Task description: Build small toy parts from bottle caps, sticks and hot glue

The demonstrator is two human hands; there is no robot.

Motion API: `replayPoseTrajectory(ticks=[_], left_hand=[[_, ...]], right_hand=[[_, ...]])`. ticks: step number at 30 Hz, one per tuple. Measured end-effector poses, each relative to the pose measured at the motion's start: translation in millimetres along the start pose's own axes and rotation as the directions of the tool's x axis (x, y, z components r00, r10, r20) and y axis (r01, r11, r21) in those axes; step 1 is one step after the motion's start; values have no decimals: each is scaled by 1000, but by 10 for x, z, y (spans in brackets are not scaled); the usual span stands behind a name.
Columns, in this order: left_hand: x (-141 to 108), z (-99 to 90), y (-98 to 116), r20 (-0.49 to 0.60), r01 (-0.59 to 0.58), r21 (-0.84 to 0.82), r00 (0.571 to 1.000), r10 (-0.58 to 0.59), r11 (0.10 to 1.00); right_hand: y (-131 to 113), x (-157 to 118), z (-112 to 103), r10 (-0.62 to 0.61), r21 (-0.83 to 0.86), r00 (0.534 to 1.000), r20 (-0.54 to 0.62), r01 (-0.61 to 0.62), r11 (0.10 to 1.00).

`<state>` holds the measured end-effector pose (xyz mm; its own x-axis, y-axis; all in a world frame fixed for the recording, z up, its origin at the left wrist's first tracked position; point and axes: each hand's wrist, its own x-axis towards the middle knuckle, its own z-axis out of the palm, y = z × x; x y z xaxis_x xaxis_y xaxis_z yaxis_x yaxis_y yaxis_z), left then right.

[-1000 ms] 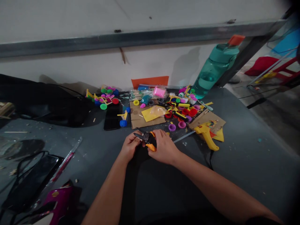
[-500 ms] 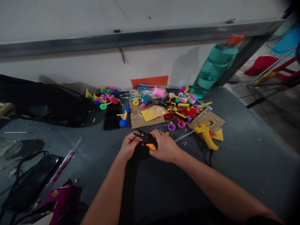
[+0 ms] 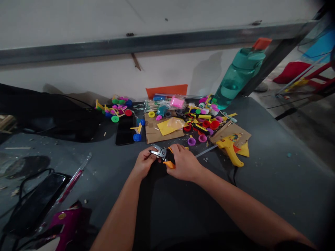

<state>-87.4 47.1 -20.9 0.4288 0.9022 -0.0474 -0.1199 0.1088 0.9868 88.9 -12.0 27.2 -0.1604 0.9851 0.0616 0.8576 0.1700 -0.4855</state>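
Orange-handled pliers (image 3: 161, 152) sit between my hands above the dark table, their silver metal head pointing left. My left hand (image 3: 143, 162) pinches the head with its fingers. My right hand (image 3: 184, 162) wraps around the upper part of the tool, and an orange handle (image 3: 170, 164) sticks out below its fingers. Whether the jaws hold anything is hidden. A cardboard sheet (image 3: 162, 129) with a yellow paper lies just beyond my hands.
Beyond my hands lie colourful plastic caps (image 3: 206, 124), a toy stick vehicle with wheels (image 3: 115, 109), a black phone (image 3: 125, 130) and a yellow glue gun (image 3: 229, 150). A teal bottle (image 3: 239, 75) stands behind. A black bag (image 3: 47, 115) lies at left.
The pliers' head has turned in my fingers, now showing more silver metal. My hands have stayed in nearly the same place.
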Motion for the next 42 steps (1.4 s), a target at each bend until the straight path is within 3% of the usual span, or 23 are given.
replayPoseTrajectory(ticks=[10, 19, 31, 42], left_hand=[[5, -21, -18, -9, -24, 102, 1000, 25, 994], [8, 14, -12, -45, -3, 76, 999, 6, 997], [28, 93, 141, -12, 83, -149, 996, -86, 985], [5, 96, 227, -4, 167, -213, 985, -172, 963]], right_hand=[[46, 8, -60, -42, 1, 996, 80, 42, 999], [43, 11, -49, -20, -70, 994, 112, 28, 997], [-7, 21, 36, -4, -17, 1000, -5, 4, 1000], [-64, 16, 15, -36, 111, 998, 55, 30, 993]])
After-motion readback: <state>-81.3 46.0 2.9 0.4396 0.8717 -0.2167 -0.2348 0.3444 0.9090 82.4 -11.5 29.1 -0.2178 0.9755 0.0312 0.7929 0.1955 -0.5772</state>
